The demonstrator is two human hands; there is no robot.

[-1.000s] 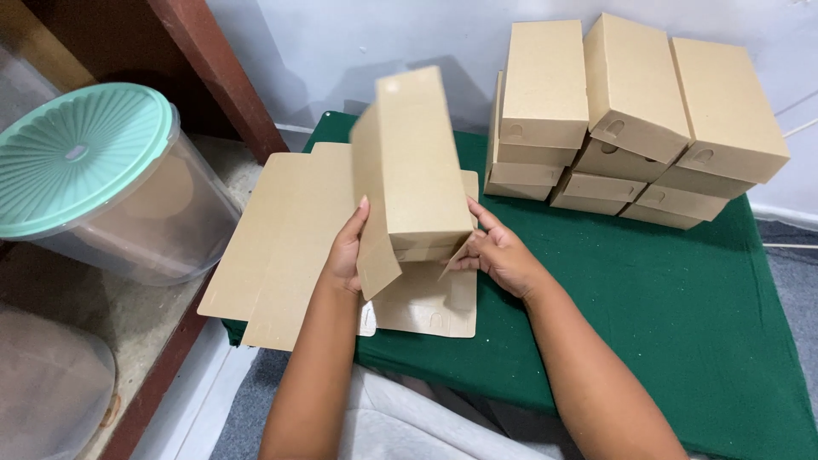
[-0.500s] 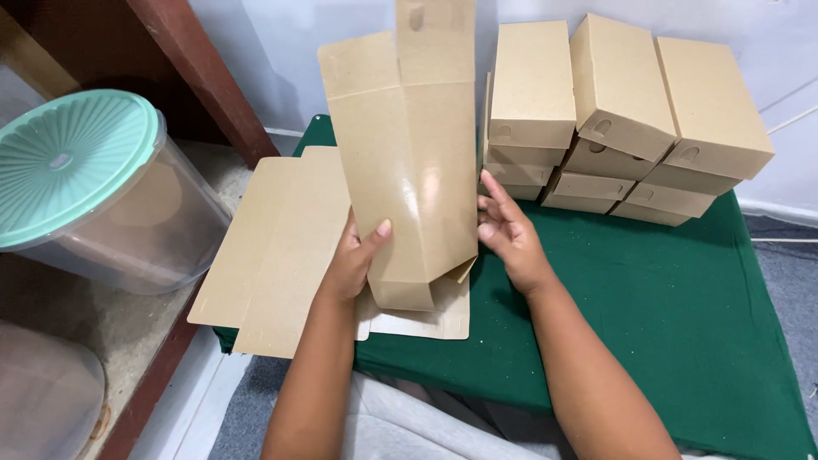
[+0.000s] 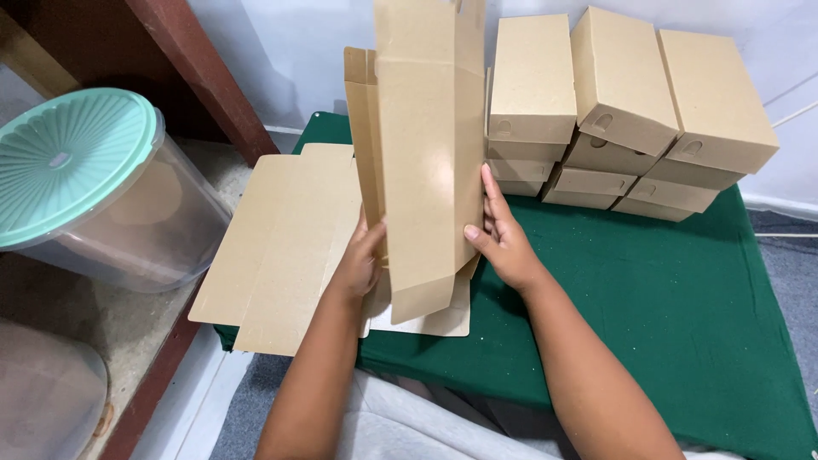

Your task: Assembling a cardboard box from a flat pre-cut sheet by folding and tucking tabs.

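A brown cardboard box blank [image 3: 426,145], partly folded, stands upright between my hands above the green cloth [image 3: 665,290]. My left hand [image 3: 360,264] grips its lower left side, thumb on the front panel. My right hand [image 3: 503,238] holds the lower right edge, fingers behind it and thumb in front. Under the held piece lies a stack of flat cardboard blanks [image 3: 281,247], which hangs over the cloth's left edge.
Several finished brown boxes [image 3: 622,111] are stacked at the back right on the green cloth. A clear plastic tub with a mint-green lid [image 3: 77,170] sits on a shelf at the left, beside a dark red wooden post [image 3: 213,77].
Both hands have raised the cardboard piece from a tilted, low position to upright, and its panels have opened out taller.
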